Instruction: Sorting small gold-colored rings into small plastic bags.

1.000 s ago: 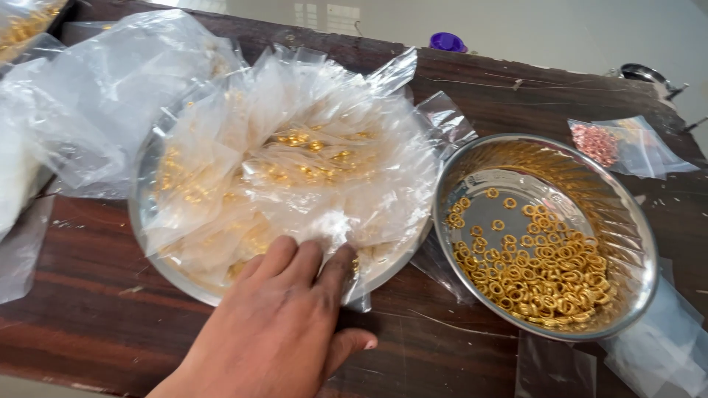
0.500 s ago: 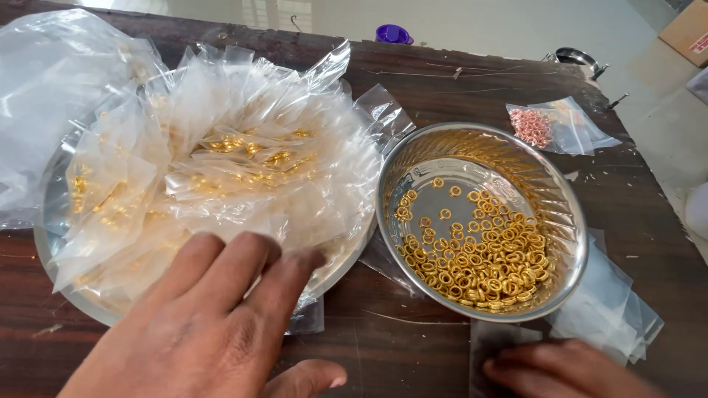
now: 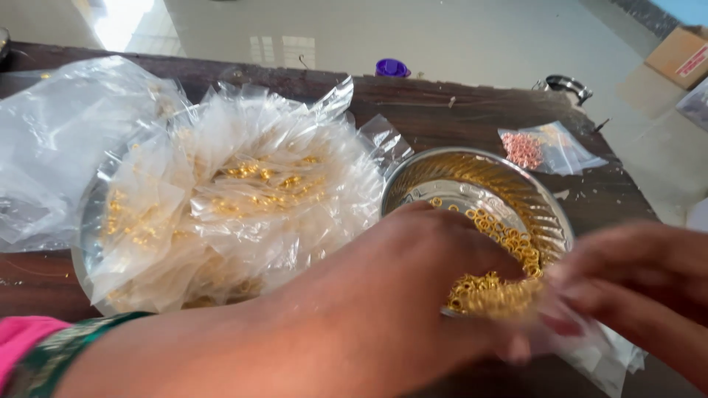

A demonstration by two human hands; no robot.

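Head view: our left hand (image 3: 413,295) reaches into the steel bowl (image 3: 516,191) of gold rings (image 3: 501,287) at 3 o'clock; our blurred right hand (image 3: 634,280) pinches a clear bag (image 3: 590,346); left grip indiscernible.

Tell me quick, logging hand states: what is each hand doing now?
Left hand: over the steel bowl of gold rings; grip hidden.
Right hand: blurred, cannot tell.

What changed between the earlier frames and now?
The left hand left the pile of clear packets and moved right to the steel bowl of gold rings. The right hand came in, blurred, at a clear packet. Pile, bowl and pink-bead bag stayed put.
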